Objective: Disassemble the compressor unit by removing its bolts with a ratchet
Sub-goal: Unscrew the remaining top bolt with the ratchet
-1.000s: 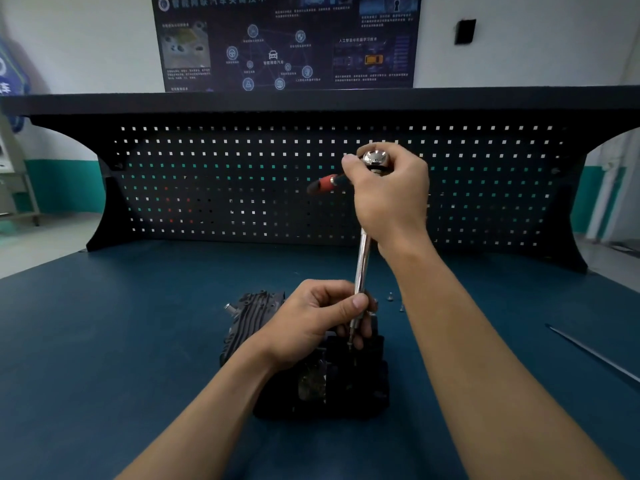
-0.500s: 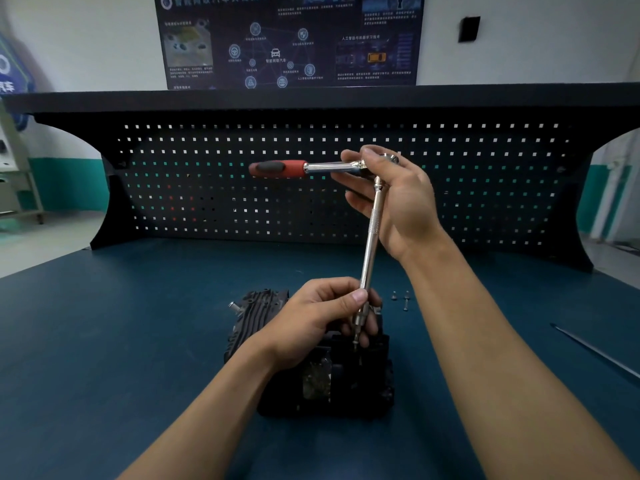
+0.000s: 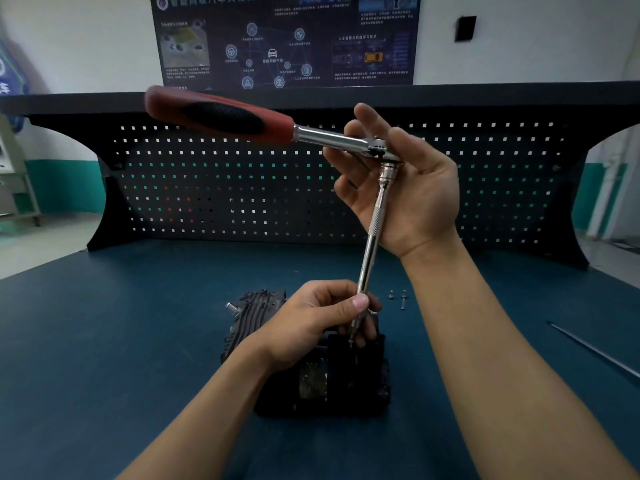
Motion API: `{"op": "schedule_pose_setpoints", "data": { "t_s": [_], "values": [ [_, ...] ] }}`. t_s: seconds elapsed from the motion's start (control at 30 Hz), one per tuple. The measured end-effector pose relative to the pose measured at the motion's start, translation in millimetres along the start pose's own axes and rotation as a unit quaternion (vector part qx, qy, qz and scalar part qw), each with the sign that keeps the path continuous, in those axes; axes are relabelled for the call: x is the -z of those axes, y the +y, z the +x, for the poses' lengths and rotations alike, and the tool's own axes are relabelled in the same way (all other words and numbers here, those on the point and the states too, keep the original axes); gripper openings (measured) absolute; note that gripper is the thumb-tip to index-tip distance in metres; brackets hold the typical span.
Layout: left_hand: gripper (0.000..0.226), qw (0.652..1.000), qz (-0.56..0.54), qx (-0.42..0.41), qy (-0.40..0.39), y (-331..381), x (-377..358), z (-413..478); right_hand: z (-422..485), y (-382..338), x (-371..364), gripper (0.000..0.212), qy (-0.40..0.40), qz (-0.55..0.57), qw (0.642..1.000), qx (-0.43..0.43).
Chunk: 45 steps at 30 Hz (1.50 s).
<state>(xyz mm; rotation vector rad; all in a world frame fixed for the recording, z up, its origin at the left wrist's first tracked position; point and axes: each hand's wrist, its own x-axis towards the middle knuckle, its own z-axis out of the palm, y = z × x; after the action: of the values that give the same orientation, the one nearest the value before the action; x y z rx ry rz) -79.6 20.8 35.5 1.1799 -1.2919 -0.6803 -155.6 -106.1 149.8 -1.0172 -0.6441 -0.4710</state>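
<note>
Workbench top blue, pegboard behind; left hand pinches extension bar, right hand clamps ratchet

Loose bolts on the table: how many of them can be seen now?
3, though tiny: left bolt, upper right bolt and lower right bolt, all on the blue table just right of the extension bar. The compressor may hide more.

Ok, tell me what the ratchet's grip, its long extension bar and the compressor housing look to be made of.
Red-and-black ratchet grip: moulded plastic with a matte, likely rubbery black inset; blurred, so uncertain. Long silver extension bar: polished, probably chromed steel, with bright reflections and a knurled band. Dark ribbed compressor housing: seemingly cast metal, dull and grimy, with cooling fins.
</note>
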Motion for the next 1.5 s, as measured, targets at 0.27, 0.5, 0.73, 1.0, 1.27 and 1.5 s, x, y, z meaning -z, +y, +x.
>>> {"op": "schedule_pose_setpoints", "data": {
  "t_s": [0.27,0.5,0.73,1.0,1.27,1.5],
  "values": [
    [0.016,1.000,0.010,-0.008,-0.001,0,0,0,-2,-1,-1,0.058,-0.075,0.083,0.993,-0.029],
    [0.021,1.000,0.008,-0.012,-0.008,0,0,0,-2,1,1,0.071,-0.112,0.135,0.983,-0.044],
    [0.017,1.000,0.008,-0.021,-0.009,-2,1,0,-3,-1,0,0.073,-0.117,0.112,0.986,-0.048],
    [0.017,0.999,0.004,-0.034,0.000,-1,2,-1,-1,2,-9,0.045,-0.054,-0.053,0.996,-0.041],
    [0.018,0.999,0.018,-0.027,0.018,-4,3,1,4,7,-12,0.003,0.145,-0.239,0.960,0.029],
    [0.022,1.000,0.003,-0.026,0.014,-4,3,1,6,24,-19,0.011,0.338,-0.602,0.699,0.187]
  ]
}}
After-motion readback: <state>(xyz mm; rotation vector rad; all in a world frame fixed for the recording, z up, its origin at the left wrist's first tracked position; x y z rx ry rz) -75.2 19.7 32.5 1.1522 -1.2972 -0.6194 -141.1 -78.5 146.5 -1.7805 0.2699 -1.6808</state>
